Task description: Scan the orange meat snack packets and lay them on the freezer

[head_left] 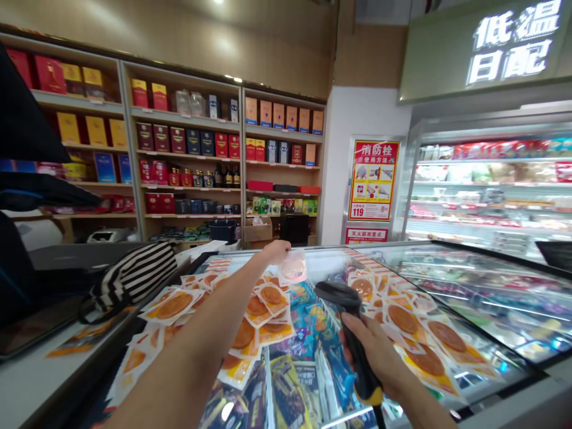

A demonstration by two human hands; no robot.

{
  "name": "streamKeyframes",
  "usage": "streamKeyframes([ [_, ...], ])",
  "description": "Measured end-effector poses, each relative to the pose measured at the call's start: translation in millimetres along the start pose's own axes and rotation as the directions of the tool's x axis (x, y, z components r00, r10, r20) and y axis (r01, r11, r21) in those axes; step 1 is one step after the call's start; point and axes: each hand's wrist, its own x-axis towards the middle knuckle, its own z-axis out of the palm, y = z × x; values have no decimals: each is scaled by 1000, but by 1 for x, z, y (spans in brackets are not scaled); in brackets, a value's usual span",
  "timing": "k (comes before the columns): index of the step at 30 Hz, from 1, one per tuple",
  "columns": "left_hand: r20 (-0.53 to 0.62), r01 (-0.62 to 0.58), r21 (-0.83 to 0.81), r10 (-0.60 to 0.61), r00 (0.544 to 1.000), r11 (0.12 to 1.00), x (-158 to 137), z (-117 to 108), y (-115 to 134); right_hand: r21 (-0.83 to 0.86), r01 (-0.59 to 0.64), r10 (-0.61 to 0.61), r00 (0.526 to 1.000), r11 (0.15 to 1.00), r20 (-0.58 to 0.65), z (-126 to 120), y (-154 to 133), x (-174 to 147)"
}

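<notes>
My left hand (277, 251) reaches forward over the freezer and pinches the edge of a small clear packet (294, 268) with something pale and round inside. In my right hand (367, 336) is a black barcode scanner (356, 345) with a yellow band near its base, its cable running down. The scanner's head points left, toward the packet but apart from it. Flat packets with round orange-brown patties (270, 294) lie spread on the left side of the freezer top. More patty packets (404, 320) are scattered to the right of the scanner.
Bagged frozen goods (290, 381) fill the freezer between the two groups of packets. A striped bag (136, 274) rests on the counter at left. Shelves of boxed bottles (187, 143) stand behind. A lit open chiller (487, 196) and a second freezer section (504, 286) are at right.
</notes>
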Motion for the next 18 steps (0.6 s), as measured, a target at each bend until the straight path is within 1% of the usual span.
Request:
streamKeyframes([
  [4, 16, 10, -3, -10, 1000, 1000, 3, 3, 2, 14, -30, 30, 1000, 999, 9, -3, -1, -3],
  [9, 16, 52, -10, -52, 999, 999, 6, 18, -2, 71, -101, 102, 995, 992, -10, -12, 1, -6],
  [12, -6, 83, 3, -83, 997, 997, 8, 25, -6, 77, -71, 73, 997, 994, -30, -23, 1, -4],
  [14, -36, 109, 27, -108, 994, 994, 7, 26, -10, 67, -37, 42, 996, 997, -77, -35, 1, 1],
  [18, -94, 130, 100, -121, 988, 986, -7, 23, -18, 57, 28, -18, 984, 998, -175, -62, -2, 13],
])
